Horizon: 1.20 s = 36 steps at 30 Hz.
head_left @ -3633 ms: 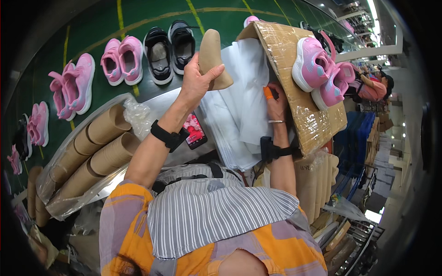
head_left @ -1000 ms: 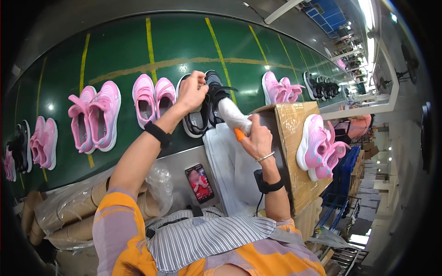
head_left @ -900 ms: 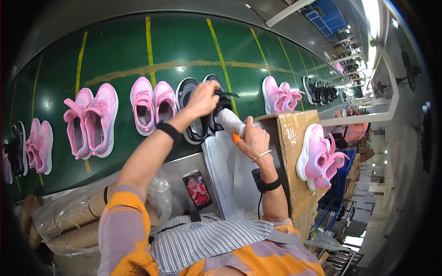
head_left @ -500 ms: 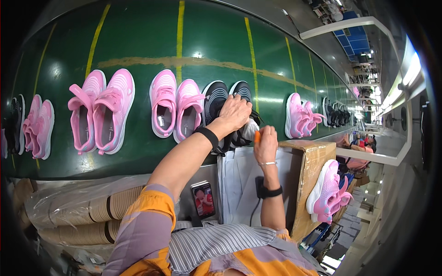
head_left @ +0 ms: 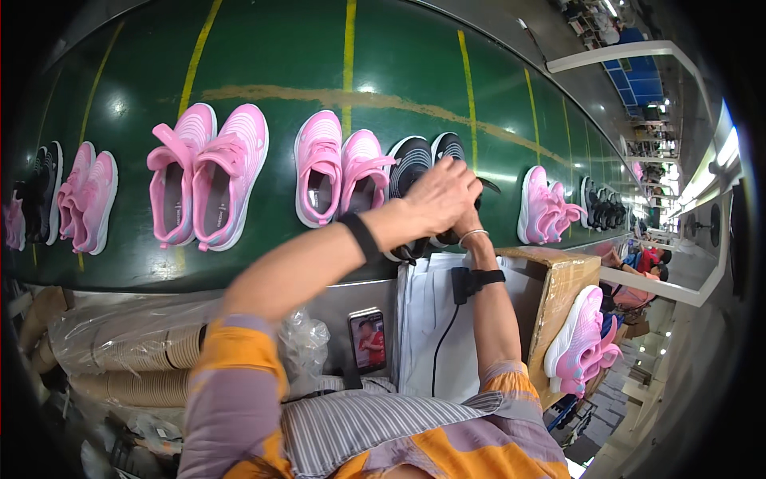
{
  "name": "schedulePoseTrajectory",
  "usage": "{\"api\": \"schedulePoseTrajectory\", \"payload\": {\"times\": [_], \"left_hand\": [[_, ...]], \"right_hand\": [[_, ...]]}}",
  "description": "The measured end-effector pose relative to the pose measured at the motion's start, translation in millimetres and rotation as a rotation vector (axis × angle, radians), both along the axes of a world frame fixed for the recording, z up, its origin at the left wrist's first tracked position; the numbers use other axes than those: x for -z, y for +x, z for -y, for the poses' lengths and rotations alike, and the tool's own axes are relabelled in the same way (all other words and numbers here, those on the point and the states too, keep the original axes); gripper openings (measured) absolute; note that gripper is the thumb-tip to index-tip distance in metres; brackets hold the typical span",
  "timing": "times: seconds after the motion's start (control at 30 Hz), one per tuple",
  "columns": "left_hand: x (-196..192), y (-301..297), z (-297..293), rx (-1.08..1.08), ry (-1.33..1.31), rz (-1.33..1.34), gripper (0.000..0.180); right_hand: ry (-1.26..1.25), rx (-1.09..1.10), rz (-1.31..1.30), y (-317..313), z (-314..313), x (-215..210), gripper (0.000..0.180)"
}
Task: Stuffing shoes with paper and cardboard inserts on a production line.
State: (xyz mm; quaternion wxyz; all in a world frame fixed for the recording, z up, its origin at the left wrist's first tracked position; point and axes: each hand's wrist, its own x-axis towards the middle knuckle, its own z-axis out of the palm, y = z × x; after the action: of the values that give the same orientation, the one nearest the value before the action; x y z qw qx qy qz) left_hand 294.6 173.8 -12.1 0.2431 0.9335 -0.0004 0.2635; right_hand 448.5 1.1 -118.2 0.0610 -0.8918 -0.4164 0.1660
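A grey-striped apron (head_left: 391,423) is covering the person's front. Just beyond it a phone (head_left: 368,342) is lying on a metal ledge (head_left: 348,295), its lit screen showing a figure in red. To its left, clear plastic is wrapping ribbed brown tubes (head_left: 136,349); to its right, white sheets (head_left: 447,327) are lying stacked beside a cardboard box (head_left: 565,279), on which 2 pink shoes (head_left: 585,339) are resting.

Farther in, the left hand (head_left: 439,195) is arching over the right-hand shoe of 2 black shoes (head_left: 410,166) standing side by side on the green bench (head_left: 271,60). Its fingers are bending and bunching together; whether they are pinching anything I cannot tell. The right hand (head_left: 468,221) is reaching to the same shoe, a bangle (head_left: 475,233) circling its wrist; its fingers are hiding behind the left hand, so their state I cannot tell.

Left of the black shoes, a pink pair (head_left: 321,156) is standing close by, small print showing on an insole. A larger pink pair (head_left: 209,172) is also showing faint insole print. Farther right, another pink pair (head_left: 546,209) is standing, with black footwear (head_left: 602,206) lining up beyond
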Motion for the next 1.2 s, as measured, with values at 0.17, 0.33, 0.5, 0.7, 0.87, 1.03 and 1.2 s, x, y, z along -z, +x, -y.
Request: {"api": "schedulePoseTrajectory", "payload": {"times": [0.17,0.33,0.5,0.7,0.87,1.03,1.2], "left_hand": [[-39.3,-123.9,-87.4,-0.074,-0.137,-0.047,0.013],[-30.8,-246.5,-137.9,-0.432,-0.219,-0.236,0.01],[-21.2,-311.5,-144.6,-0.696,-0.301,-0.422,0.013],[-40.5,-310.5,-127.6,-0.585,-0.256,-0.519,0.02],[-84.0,-318.5,-82.7,-0.283,-0.534,-0.537,0.028],[-92.7,-332.4,-23.8,0.004,-0.489,-0.617,0.046],[-69.2,-344.7,4.1,-0.008,-0.212,-0.628,0.062]], "right_hand": [[-0.079,0.174,-0.214,-67.3,-32.4,-98.9,0.039],[0.054,0.075,-0.398,-64.6,-13.8,-89.7,0.054],[-0.121,0.151,-0.189,-72.6,-24.3,-74.7,0.056],[0.151,0.148,0.091,-55.3,-29.6,-71.9,0.046],[0.284,0.011,0.349,-92.9,-55.1,-117.3,0.049],[0.555,-0.107,-0.483,-199.1,-56.1,-151.4,0.02],[0.39,-0.197,-1.115,-310.1,-52.2,-141.3,0.017]]}}
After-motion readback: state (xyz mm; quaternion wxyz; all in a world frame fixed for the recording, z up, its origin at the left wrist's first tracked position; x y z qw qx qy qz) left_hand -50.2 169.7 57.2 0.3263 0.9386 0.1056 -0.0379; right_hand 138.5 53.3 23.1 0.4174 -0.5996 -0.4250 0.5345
